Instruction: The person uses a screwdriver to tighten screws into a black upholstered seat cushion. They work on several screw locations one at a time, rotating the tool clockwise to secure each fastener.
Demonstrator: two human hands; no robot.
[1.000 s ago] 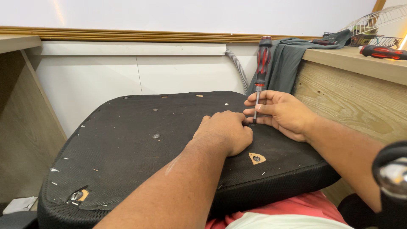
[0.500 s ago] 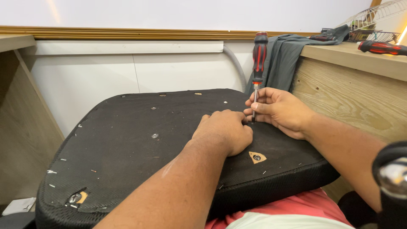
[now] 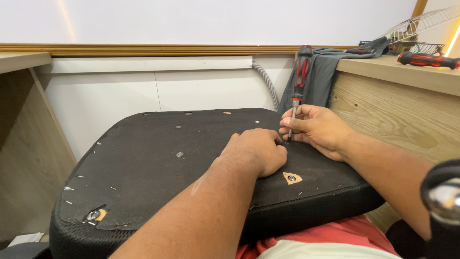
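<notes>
A black chair seat [image 3: 158,172] lies upside down across my lap, its fabric underside facing up. My right hand [image 3: 316,129] grips the metal shaft of a red and black screwdriver [image 3: 300,76], which stands upright with its tip on the seat near the right rear. Beside that tip rests my left hand [image 3: 258,151], fingers curled down against the fabric. The point where the tip meets the seat is hidden between the two hands. Two screw heads [image 3: 179,154] show in the middle of the seat, and torn patches expose wood at the front right [image 3: 291,178] and front left [image 3: 95,214].
A wooden counter [image 3: 397,105] stands to the right, with a second red and black screwdriver [image 3: 426,60], a wire basket [image 3: 417,36] and a grey cloth [image 3: 326,72] draped over its edge. A wooden panel [image 3: 24,144] stands at the left. A white wall panel [image 3: 143,96] is behind.
The screwdriver handle has shifted slightly between frames while both hands stay in the same spot on the seat.
</notes>
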